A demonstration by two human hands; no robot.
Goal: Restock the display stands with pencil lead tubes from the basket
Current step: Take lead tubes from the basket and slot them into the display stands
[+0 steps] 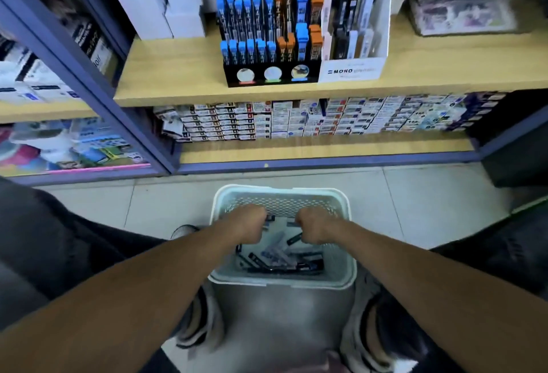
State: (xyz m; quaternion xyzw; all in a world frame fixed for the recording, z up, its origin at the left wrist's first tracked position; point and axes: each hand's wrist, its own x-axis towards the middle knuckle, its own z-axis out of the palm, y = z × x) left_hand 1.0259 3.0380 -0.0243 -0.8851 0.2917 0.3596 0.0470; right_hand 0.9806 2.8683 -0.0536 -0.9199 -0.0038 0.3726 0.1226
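A pale mint basket (281,192) stands on a metal stool in front of me, with several dark pencil lead tubes (284,263) lying in its bottom. Both hands reach down into it. My left hand (247,221) is curled, with a dark tube end showing at its fingers. My right hand (314,226) is curled too, and a dark tube sticks out below its knuckles. On the wooden shelf above stand a black display stand (269,73) with blue- and orange-capped tubes and a white MONO display stand (353,69) with dark tubes.
A lower shelf (326,147) holds rows of small boxes. White boxes (160,5) stand left of the black stand. A purple shelf frame (89,82) runs diagonally at left. My knees flank the stool, over a tiled floor (430,209).
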